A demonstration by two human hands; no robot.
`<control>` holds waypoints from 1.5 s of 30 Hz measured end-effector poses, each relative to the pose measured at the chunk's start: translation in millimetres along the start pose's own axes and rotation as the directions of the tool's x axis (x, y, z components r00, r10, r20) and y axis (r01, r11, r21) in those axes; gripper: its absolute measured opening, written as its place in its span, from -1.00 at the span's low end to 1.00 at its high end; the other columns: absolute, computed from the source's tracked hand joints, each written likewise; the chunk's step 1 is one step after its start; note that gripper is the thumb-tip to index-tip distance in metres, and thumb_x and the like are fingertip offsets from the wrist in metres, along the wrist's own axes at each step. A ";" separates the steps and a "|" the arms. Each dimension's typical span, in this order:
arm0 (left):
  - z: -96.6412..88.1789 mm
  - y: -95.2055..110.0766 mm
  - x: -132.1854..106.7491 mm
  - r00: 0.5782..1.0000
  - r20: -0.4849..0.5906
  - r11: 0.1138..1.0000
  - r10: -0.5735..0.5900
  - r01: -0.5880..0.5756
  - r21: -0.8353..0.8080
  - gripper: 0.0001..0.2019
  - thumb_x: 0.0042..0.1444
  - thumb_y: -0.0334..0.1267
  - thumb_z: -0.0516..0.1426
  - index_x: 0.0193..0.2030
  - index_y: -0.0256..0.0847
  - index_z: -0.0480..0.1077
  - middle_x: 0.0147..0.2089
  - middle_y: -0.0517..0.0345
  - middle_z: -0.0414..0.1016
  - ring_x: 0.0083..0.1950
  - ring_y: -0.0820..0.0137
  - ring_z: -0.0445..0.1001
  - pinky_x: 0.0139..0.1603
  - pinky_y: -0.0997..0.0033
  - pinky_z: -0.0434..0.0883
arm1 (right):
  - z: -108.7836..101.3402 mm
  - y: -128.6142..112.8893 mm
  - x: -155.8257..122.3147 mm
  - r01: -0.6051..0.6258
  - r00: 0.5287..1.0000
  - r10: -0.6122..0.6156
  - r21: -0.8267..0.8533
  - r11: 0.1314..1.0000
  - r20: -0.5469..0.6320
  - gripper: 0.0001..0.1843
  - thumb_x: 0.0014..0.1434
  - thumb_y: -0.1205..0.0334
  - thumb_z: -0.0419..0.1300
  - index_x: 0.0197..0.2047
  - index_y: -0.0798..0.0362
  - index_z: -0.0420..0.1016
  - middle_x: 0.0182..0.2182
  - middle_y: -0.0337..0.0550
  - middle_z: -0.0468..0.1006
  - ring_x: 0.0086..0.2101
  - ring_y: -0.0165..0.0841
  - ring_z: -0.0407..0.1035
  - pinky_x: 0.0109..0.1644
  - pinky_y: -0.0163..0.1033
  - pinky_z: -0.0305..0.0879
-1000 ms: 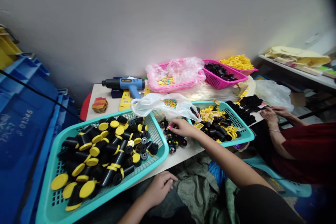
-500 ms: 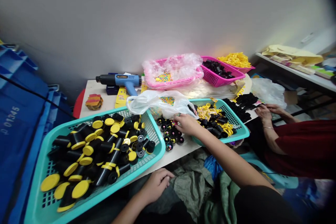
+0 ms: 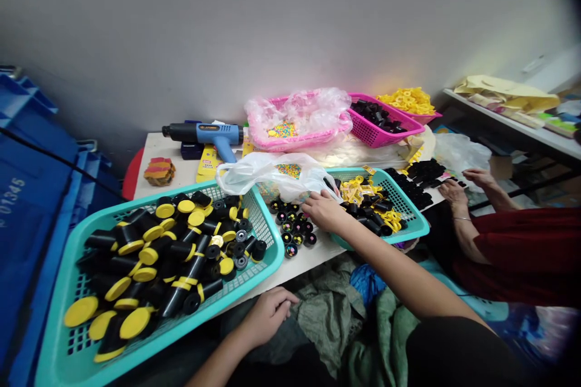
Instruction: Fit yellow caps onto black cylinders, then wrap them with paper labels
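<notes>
The blue crate (image 3: 27, 242) reads 01345; our curled right hand (image 3: 323, 210) sits just beside the small black caps (image 3: 293, 231), any hold unclear; our loose, empty left hand (image 3: 267, 316) rests below them.

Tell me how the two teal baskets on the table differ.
The left teal basket looks clearly larger than the right teal basket. The left basket holds long black tubes with yellow caps, while the right basket holds short black cylinders and small yellow pieces. The left basket is heaped fuller. Both are rectangular teal plastic baskets with mesh sides.
</notes>
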State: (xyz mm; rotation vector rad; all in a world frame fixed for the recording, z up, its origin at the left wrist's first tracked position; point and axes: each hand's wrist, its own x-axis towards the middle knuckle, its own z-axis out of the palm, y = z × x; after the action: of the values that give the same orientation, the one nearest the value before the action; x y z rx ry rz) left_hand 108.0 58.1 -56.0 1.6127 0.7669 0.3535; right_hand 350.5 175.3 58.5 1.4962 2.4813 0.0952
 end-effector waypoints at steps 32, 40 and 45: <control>0.1 2.2 -0.6 1.000 -0.005 1.000 -0.004 0.004 -0.008 -0.73 0.17 -0.33 -0.03 -0.17 -0.21 0.49 -0.34 0.14 0.44 -0.36 0.43 0.43 -0.21 0.43 0.38 | 4.1 20.1 2.0 -0.019 0.997 0.042 0.324 0.946 -0.066 -0.87 0.13 0.28 0.18 -0.33 0.04 0.58 -0.36 0.04 0.56 -0.17 -0.06 0.35 0.02 -0.03 0.05; 1.9 -2.6 0.2 1.000 -0.002 1.000 0.006 -0.006 0.000 -0.72 0.18 -0.34 -0.04 -0.17 -0.22 0.49 -0.34 0.14 0.43 -0.36 0.43 0.44 -0.23 0.44 0.38 | -11.0 22.7 -3.7 0.002 0.994 0.034 0.329 0.944 -0.104 -0.83 0.15 0.25 0.19 -0.21 0.03 0.58 -0.31 -0.04 0.57 -0.17 -0.16 0.36 -0.02 -0.11 0.10; 4.4 -9.2 1.3 1.000 0.003 1.000 0.010 -0.010 -0.016 -0.73 0.18 -0.34 -0.04 -0.16 -0.21 0.49 -0.33 0.13 0.44 -0.36 0.43 0.44 -0.23 0.44 0.39 | -31.3 40.0 14.5 -0.124 0.941 0.249 0.453 0.883 -0.228 -0.66 0.28 0.15 0.07 0.03 0.11 0.46 -0.17 -0.02 0.54 -0.22 -0.29 0.39 -0.07 -0.22 0.25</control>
State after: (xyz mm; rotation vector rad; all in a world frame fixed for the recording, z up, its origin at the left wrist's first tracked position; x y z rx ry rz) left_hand 109.1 55.8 -66.0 1.6024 0.7522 0.3640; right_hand 371.0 209.1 93.5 2.0335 2.6933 -0.2486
